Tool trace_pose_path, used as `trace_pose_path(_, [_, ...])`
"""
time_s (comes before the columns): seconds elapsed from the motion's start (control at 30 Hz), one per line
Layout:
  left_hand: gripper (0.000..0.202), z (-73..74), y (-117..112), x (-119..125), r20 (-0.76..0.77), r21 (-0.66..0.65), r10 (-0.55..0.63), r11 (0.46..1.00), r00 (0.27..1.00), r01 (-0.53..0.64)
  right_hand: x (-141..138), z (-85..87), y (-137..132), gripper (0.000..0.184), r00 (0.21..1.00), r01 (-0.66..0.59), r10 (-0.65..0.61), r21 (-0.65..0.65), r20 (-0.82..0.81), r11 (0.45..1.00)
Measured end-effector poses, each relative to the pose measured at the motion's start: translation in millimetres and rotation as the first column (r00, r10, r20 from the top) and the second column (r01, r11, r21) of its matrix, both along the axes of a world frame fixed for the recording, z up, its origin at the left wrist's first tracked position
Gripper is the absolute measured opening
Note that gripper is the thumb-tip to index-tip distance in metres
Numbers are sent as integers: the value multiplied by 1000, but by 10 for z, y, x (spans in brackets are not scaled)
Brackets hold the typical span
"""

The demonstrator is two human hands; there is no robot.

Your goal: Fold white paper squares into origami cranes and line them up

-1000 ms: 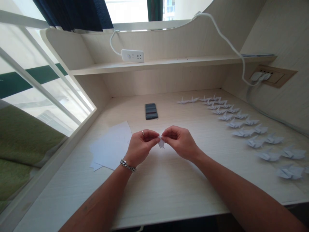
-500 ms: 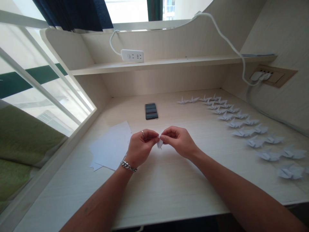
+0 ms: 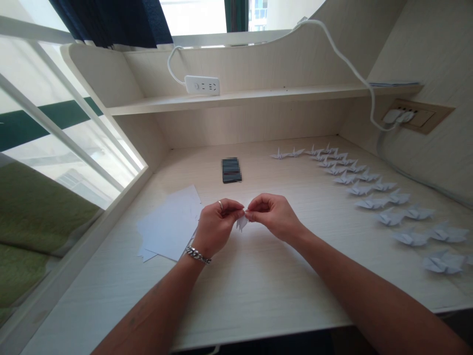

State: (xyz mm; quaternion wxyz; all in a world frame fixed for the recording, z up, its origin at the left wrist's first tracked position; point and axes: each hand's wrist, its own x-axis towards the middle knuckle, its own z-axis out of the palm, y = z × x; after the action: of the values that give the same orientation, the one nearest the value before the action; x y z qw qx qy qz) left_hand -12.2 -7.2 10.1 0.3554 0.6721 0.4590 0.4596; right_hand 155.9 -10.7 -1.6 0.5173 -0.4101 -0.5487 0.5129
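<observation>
Between my fingertips, above the middle of the desk, is a small folded white paper crane (image 3: 241,223), its pointed ends hanging down. My left hand (image 3: 219,224), with a ring and a chain bracelet, pinches it from the left between thumb and forefinger. From the other side my right hand (image 3: 274,215) pinches its upper edge, fingers curled. The fingertips hide much of the fold. A stack of white paper sheets (image 3: 170,224) lies just left of my left hand. Rows of finished white paper cranes (image 3: 369,203) stand along the right side of the desk.
A dark phone (image 3: 231,170), its screen blurred out, lies beyond my hands. On the shelf (image 3: 251,97) at the back rests a white power strip (image 3: 202,85). A white cable (image 3: 347,61) runs to the wall socket (image 3: 421,117) at right. White bars (image 3: 66,79) border the left side.
The folded paper has tilted, so its lower points now spread slightly to the left and show more. Both hands have barely shifted and still pinch it.
</observation>
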Motion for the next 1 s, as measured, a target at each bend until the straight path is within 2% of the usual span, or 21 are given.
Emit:
trace_pose_path(0.13, [5,-19,-3,8,-21,17,-18,1000,1000,18,-2,-1,2,22,998,-55,58,-74,29,996])
trace_pose_path(0.27, [6,-37,-3,12,-60,32,-41,999,997,43,-9,1,5,22,998,-50,53,-69,41,996])
trace_pose_path(0.47, [9,-27,6,22,-46,8,-17,1000,999,17,-7,50,-9,29,993,-91,70,-234,-97,968])
trace_pose_path(0.57, [9,-30,7,25,-44,3,-19,1000,999,19,-3,45,-11,30,987,-100,62,-267,-148,959])
trace_pose_path(0.8, [9,-57,10,19,-58,17,-31,999,998,32,-2,20,-9,32,973,-92,36,-240,-227,966])
trace_pose_path(1.0, [6,-44,-7,40,-75,2,-60,998,995,60,-33,41,-23,28,993,-42,21,-186,-117,982])
